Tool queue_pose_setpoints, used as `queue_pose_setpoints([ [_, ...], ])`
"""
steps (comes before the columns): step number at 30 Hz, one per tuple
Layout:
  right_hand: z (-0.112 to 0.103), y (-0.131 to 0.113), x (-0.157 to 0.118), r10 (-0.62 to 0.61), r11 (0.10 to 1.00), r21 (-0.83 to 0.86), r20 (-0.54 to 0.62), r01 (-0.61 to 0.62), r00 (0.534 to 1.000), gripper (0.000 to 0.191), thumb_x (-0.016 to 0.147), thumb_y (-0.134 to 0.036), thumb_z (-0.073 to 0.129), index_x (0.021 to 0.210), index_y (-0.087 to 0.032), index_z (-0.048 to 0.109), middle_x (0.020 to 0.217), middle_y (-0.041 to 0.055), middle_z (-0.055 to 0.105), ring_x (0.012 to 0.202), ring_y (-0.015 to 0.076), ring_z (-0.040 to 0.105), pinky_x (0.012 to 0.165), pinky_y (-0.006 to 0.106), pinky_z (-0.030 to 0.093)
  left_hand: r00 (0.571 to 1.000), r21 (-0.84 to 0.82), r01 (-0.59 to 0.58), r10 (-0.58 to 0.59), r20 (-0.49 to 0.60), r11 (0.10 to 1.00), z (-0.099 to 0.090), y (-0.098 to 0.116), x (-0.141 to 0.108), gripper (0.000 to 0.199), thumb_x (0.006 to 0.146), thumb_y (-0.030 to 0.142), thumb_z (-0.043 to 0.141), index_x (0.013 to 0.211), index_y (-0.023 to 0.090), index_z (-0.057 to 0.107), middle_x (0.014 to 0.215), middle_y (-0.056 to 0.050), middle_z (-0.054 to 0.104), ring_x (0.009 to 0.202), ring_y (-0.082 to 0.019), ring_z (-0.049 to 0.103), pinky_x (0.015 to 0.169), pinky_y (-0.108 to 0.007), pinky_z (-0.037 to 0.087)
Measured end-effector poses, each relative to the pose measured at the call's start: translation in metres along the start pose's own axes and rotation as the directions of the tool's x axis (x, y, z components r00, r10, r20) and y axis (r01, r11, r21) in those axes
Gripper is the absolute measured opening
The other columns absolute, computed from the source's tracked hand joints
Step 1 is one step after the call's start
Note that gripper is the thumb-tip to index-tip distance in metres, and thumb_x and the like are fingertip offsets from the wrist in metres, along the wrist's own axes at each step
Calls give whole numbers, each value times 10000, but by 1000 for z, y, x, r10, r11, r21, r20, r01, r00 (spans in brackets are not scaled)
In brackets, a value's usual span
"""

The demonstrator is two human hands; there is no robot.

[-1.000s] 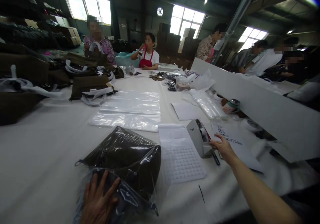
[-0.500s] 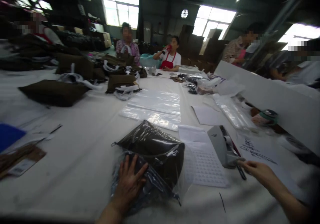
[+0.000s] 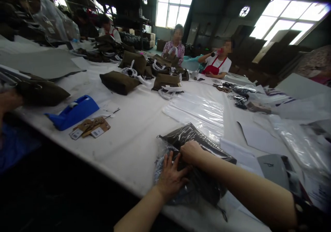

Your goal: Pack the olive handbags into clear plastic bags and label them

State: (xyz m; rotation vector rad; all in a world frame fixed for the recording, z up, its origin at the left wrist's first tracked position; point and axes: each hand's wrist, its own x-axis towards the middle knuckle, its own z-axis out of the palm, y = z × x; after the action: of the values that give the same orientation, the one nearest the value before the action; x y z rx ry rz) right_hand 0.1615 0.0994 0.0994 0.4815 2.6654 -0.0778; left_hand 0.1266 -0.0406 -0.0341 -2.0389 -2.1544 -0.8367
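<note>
On the white-covered surface (image 3: 129,149), at five o'clock, we have a glossy, creased clear plastic sleeve (image 3: 161,149) with a plump, dark olive-brown fabric bag (image 3: 205,183) already inside; we judge the wrapping mostly done, its gathered end not yet closed. Our left hand (image 3: 172,177) presses the plastic, fingers apart; our right hand (image 3: 191,152) curls against it, clamped on something or not, we cannot tell.

– How is the left hand (image 3: 172,179) held?
– Palm down and splayed wide; the left forearm (image 3: 144,208) is angled forward and rightward.
– And the right hand (image 3: 191,152)?
– It is curled inward just beside the left one, the right forearm (image 3: 248,179) being stretched leftward across.
</note>
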Motion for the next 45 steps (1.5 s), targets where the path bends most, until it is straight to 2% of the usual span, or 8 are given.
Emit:
queue_pose_setpoints([
  [14, -21, 94, -30, 442, 887, 69, -413, -457, 796, 567, 780, -473, 601, 1217, -158, 425, 1032, 138, 612, 953, 303, 580, 720, 377, 480, 990, 32, -138, 138, -30, 990, -4, -6, 2, 576, 854, 550, 430, 1378, 327, 337, 1450, -13, 349, 1367, -340, 130, 1092, -553, -9],
  [18, 28, 44, -90, 110, 993, 112, -705, -43, 701, 293, 871, -269, 470, 1145, -174, 508, 1025, 110, 610, 930, 236, 573, 779, 353, 483, 952, -294, 164, -229, -201, 942, -31, -23, -16, 439, 869, 387, 500, 1288, 259, 469, 1415, -75, 386, 1347, -297, 221, 1110, -489, 115],
  [21, 97, -8, -122, -303, 953, -217, -735, 213, 607, 402, 806, -115, 406, 1155, -233, 566, 1074, 46, 637, 1014, 213, 555, 859, 321, 454, 551, -742, 578, -833, 46, 340, -55, -38, -24, 345, 844, 325, 540, 1170, 214, 521, 1324, -96, 455, 1219, -243, 417, 1045, -411, 304],
  [25, 174, -41, -127, -226, 969, -246, -845, 23, 485, 504, 722, -42, 389, 1104, -275, 622, 1040, 17, 667, 1196, 255, 449, 1067, 431, 263, 167, -667, 575, -730, 662, -473, -76, -36, -4, 275, 863, 361, 490, 1069, 180, 512, 1081, -92, 556, 708, -159, 601, 632, -320, 503],
  [29, 166, -17, -119, -24, 1000, -19, -907, 16, 420, 476, 749, -21, 405, 1073, -285, 631, 1086, 16, 659, 1256, 250, 398, 1099, 497, 176, 361, -467, 473, -319, 876, -747, -98, -8, 38, 227, 892, 367, 452, 1002, 174, 500, 892, -46, 588, 581, -120, 576, 518, -245, 475],
  [34, 38, 85, -116, 582, 632, 733, -663, 251, 472, 149, 695, -313, 671, 717, -168, 644, 747, 48, 694, 784, 247, 646, 818, 382, 499, 597, -647, 394, -354, 720, -653, -126, 19, 83, 224, 921, 311, 407, 1010, 158, 545, 939, -73, 620, 632, -115, 601, 557, -230, 504],
  [39, -40, 178, -137, 860, 369, 898, -427, 238, 278, 299, 807, -410, 550, 759, -116, 579, 689, 84, 664, 572, 172, 623, 539, 283, 514, 533, -721, 404, -496, 686, -563, -123, 12, 76, 166, 850, 130, 460, 883, 146, 621, 772, -32, 639, 564, -109, 578, 546, -249, 517],
  [45, 4, 164, -291, 967, 248, 930, -219, 271, -133, 329, 800, -467, 554, 747, -143, 583, 620, 57, 638, 505, 165, 589, 467, 278, 501, 402, -588, 514, -431, 808, -624, -69, -6, 49, 118, 740, 122, 544, 806, 174, 628, 649, 0, 647, 491, -107, 548, 479, -232, 501],
])
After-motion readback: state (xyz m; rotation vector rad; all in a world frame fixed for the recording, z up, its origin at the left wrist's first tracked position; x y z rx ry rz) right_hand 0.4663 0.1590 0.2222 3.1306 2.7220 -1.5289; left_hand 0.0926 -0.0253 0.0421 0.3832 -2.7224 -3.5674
